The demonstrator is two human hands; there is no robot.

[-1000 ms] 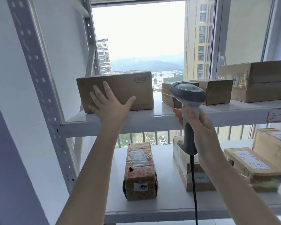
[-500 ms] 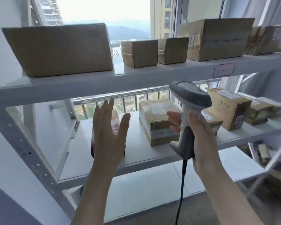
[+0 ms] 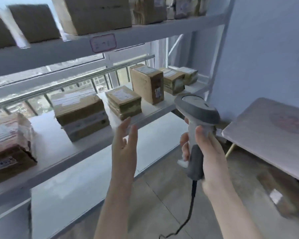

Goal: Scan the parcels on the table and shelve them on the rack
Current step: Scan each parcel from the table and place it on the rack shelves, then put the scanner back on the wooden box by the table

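White metal rack [image 3: 86, 49] by a window filling the left and centre of the frame, cardboard parcels [image 3: 123, 101] lined along its upper and middle shelves, pale table [image 3: 259, 135] at right edge, left hand [image 3: 124, 149] empty with fingers straight at centre, right hand [image 3: 209, 152] gripping a grey corded scanner [image 3: 196, 114] upright, right of centre

Beyond your left fingers [image 3: 123, 130], a metal railing [image 3: 76, 79] crosses the window [image 3: 24, 75], with blurred streets showing through the glass. Above and to the right of your right fingers [image 3: 201, 135] stands a pale blue wall [image 3: 266, 49]. Below both sets of fingers lie grey floor tiles [image 3: 162, 195].
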